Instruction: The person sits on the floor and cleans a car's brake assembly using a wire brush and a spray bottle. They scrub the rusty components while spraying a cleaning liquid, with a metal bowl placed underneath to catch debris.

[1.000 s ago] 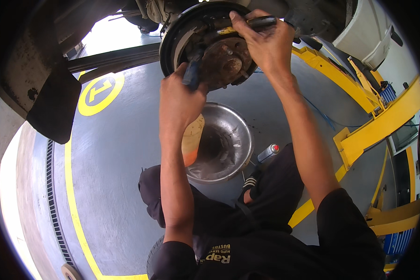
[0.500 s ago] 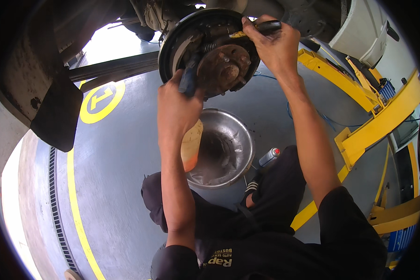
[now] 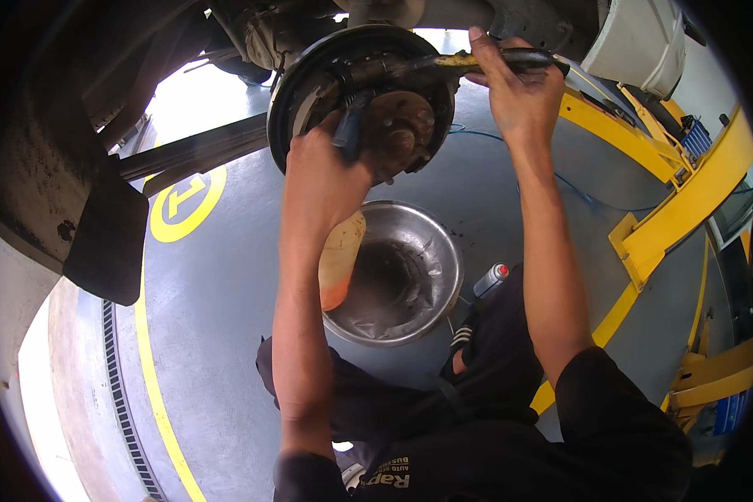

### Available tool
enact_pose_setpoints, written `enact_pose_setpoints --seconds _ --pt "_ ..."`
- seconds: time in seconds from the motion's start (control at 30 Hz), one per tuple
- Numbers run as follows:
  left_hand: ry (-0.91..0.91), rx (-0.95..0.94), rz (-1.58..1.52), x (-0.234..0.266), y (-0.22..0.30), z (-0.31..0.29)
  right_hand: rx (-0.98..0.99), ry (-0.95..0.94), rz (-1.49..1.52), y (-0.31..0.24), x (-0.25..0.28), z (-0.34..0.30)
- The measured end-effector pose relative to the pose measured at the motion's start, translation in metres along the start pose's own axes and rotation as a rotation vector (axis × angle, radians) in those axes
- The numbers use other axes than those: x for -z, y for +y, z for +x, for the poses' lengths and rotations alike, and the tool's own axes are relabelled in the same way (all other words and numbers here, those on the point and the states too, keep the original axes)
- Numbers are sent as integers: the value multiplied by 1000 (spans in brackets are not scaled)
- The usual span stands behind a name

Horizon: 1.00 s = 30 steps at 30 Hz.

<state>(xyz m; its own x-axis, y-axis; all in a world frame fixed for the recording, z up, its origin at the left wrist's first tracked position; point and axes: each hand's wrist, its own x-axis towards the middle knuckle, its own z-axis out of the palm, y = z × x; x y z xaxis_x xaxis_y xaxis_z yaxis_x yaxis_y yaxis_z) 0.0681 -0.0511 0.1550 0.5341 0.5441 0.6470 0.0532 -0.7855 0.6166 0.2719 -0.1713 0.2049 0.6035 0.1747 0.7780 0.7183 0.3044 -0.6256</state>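
**Two tools on the exposed brake assembly, both hands loaded**

We have the brake assembly [image 3: 431, 109] at the far middle of the scene, hanging above the floor [image 3: 226, 318], with its rusty hub [image 3: 402, 117] facing us and a curved shoe [image 3: 309, 107] showing at its left side.

Left hand [image 3: 322, 180]: fingers wrapped around a dark blue handle [image 3: 350, 130], in front of the assembly's near left part. Right hand [image 3: 523, 92]: gripping a yellow-and-black tool [image 3: 460, 61], which points left across the top of the assembly. Tool tips are lost in dark and blur, so we can't tell which part either one bears on.

Our read: we're mid-step on the hardware around the hub, probably left tool steadying or levering, right tool working a part at the top. Next move calls for a firm left hold and a controlled pull or pry from the right, with our fingers clear in case something springs loose.

Nearer to us, below the assembly: metal basin [image 3: 441, 251], yellowish bottle [image 3: 340, 251] with orange at its base overlapping the basin's left side, spray can [image 3: 491, 280] with a red cap just right of it.
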Motion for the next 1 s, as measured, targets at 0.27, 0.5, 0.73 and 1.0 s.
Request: enact_pose_setpoints --seconds 0.27,0.5,0.73,1.0 --pt "-228 85 186 -1 30 39 -94 136 31 61 25 -27" --pt "-311 118 227 1 39 44 179 95 143 44 -5 -73" --pt "-348 143 375 -2 63 53 452 -121 -82 65 39 -66" --pt "-302 130 299 -7 52 50 490 -137 -26 50 11 -57"
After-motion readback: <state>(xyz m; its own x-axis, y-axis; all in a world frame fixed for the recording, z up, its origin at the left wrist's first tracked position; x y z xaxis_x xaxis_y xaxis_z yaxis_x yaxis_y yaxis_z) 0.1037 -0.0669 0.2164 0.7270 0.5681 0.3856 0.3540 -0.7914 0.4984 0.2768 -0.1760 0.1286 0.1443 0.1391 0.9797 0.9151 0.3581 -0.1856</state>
